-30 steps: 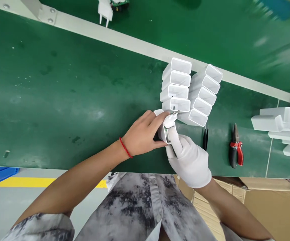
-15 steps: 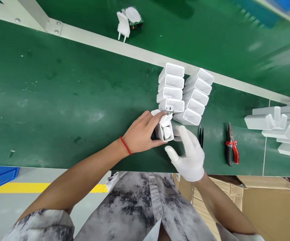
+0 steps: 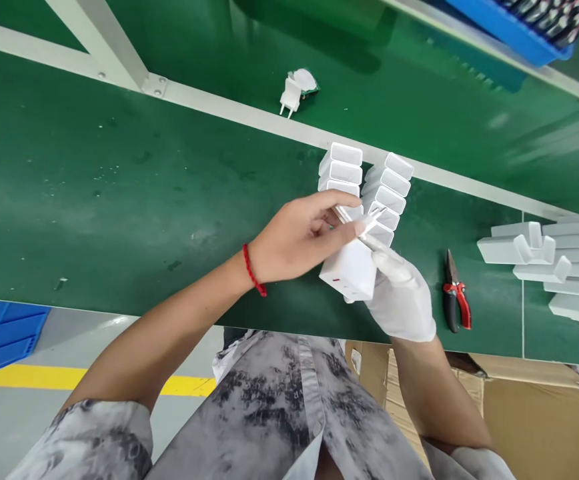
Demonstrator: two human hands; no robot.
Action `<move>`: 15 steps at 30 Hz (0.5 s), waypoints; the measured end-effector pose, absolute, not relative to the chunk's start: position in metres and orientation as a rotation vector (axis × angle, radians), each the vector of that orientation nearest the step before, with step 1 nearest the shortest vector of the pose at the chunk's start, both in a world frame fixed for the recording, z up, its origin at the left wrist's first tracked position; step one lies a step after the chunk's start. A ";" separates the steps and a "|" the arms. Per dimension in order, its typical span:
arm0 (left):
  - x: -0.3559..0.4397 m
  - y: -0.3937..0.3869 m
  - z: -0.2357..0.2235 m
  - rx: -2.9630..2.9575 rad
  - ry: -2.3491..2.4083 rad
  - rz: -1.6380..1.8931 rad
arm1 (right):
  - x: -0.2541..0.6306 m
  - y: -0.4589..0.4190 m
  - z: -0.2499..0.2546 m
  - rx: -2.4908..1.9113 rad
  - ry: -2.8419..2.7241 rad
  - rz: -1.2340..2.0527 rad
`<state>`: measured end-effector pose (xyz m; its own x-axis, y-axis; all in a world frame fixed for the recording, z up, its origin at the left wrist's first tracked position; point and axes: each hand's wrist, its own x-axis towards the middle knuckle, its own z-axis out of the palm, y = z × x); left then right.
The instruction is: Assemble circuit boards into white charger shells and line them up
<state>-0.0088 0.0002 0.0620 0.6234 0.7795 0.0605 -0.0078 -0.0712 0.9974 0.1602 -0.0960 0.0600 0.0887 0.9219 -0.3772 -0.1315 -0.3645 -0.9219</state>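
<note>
A white plastic housing is held tilted between my hands, its closed end facing me. My bare left hand pinches the far, open end, with the thumb against a white two-pin plug whose metal pins stick out there. My white-gloved right hand grips the housing from the right side. The inside of the housing is turned away from view. Just beyond my hands, open white housings stand in a left row and a right row; my left hand partly covers the left row.
Red-and-black pliers lie to the right, and white casings are stacked at the far right. Behind the pale rail sits a plug with a circuit board. A blue bin is at the upper right; cardboard boxes stand below the table.
My right hand came off the housing, opened, then took hold of its right side. The housing has been raised and turned, hiding its opening. The camera view has shifted.
</note>
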 end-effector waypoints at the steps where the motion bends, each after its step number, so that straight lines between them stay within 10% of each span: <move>1: -0.005 0.004 0.062 1.453 0.669 0.734 | 0.161 -0.094 0.062 -1.427 -0.806 1.480; 15: 0.025 0.000 0.063 1.599 0.794 0.858 | 0.173 -0.091 0.067 -1.420 -0.565 1.595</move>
<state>0.0254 0.0004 0.0628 0.5125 0.8501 0.1214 0.0554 -0.1738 0.9832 0.1733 -0.0912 0.0665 0.0637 0.8422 -0.5354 -0.3177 -0.4915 -0.8109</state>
